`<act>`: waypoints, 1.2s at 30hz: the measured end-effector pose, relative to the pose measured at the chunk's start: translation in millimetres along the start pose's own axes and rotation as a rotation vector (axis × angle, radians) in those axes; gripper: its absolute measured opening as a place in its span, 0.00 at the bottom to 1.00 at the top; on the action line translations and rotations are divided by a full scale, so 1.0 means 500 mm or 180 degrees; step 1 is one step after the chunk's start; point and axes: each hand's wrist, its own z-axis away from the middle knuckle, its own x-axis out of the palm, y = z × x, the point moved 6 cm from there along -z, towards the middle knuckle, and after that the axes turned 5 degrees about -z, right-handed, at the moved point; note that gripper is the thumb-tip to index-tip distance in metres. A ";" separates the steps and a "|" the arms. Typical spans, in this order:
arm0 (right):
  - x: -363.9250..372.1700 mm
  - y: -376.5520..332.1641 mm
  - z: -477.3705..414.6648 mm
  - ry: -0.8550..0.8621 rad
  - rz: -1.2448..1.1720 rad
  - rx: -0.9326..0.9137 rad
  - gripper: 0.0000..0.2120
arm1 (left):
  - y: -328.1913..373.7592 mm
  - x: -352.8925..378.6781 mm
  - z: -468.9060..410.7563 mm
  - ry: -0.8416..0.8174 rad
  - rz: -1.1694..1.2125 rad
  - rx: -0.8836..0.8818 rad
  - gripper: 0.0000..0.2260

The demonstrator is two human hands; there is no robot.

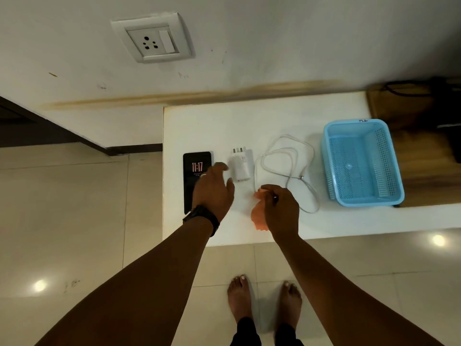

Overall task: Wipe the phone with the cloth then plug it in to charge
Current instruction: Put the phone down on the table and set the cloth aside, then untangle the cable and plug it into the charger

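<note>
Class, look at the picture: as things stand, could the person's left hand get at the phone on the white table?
Probably yes. The left hand is open and hovers over the phone, which lies flat and uncovered. The cloth is held in the right hand, off to the side.

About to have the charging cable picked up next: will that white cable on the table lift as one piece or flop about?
The white cable lies in loose loops, so it will probably sag and uncoil when lifted. It looks thin, likely light. Its free plug end may swing or drag over the table.
</note>
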 end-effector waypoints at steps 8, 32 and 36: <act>-0.094 0.059 -0.005 0.0015 0.0735 -0.0111 0.10 | 0.095 0.124 0.021 -0.1249 -0.0078 0.0190 0.14; -0.155 0.107 -0.027 -0.0249 0.1507 -0.0319 0.06 | 0.175 0.142 0.019 -0.1287 -0.1325 0.0427 0.11; -0.158 0.103 -0.048 -0.0120 0.1512 -0.0273 0.06 | 0.187 0.134 -0.001 -0.1168 -0.1313 0.0338 0.13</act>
